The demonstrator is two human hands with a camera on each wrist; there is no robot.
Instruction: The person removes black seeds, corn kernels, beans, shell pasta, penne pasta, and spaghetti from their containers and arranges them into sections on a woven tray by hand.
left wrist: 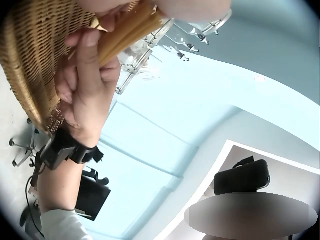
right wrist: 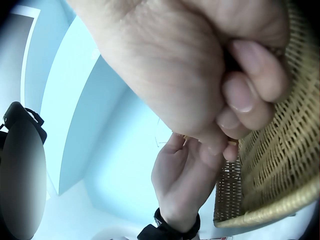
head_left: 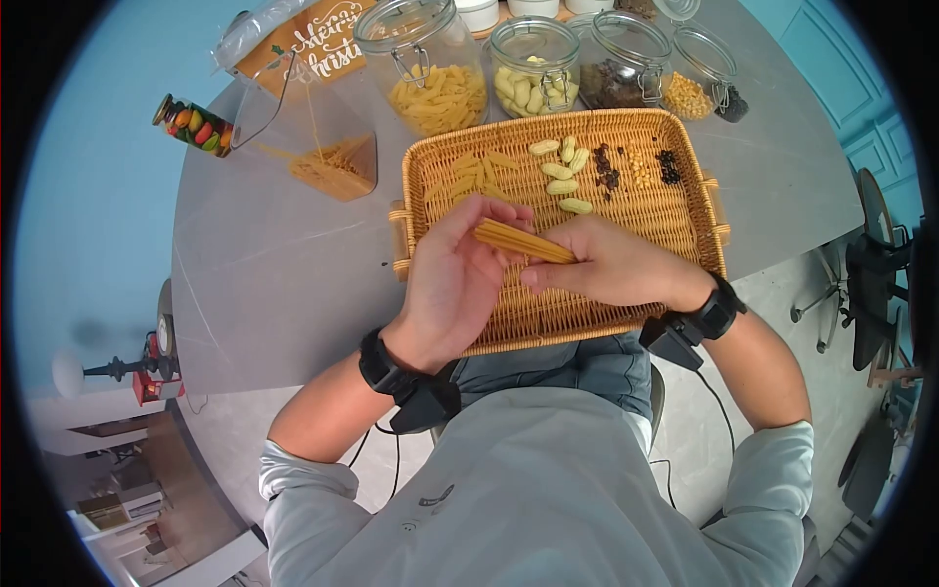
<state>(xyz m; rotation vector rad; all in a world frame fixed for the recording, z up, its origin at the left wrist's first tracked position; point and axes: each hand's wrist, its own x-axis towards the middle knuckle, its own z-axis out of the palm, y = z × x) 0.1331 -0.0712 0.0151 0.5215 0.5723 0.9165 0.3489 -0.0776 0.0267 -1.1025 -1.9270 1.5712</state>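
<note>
A bundle of dry spaghetti (head_left: pixel 523 241) is held between both hands, over a woven wicker tray (head_left: pixel 636 220). My right hand (head_left: pixel 621 264) grips its right end, thumb along the near side and fingers curled underneath. Around the left end curls my left hand (head_left: pixel 458 284), palm turned inward, its fingers partly behind the strands. Beyond the hands, the tray bears penne (head_left: pixel 479 174), peanuts in shells (head_left: pixel 560 186), dark reddish-brown pieces (head_left: pixel 606 171), yellow corn kernels (head_left: pixel 641 168) and black beans (head_left: pixel 669 166), grouped side by side. In the right wrist view, the right palm hides most of the spaghetti.
Behind the tray stand clip-top glass jars of penne (head_left: pixel 440 98), peanuts (head_left: pixel 536 88), dark pieces (head_left: pixel 616 86) and corn (head_left: pixel 688 98). A clear container (head_left: pixel 337 168) with pasta is at left, near a jar of colourful pieces (head_left: pixel 201 130). The tray's near edge overhangs the lap.
</note>
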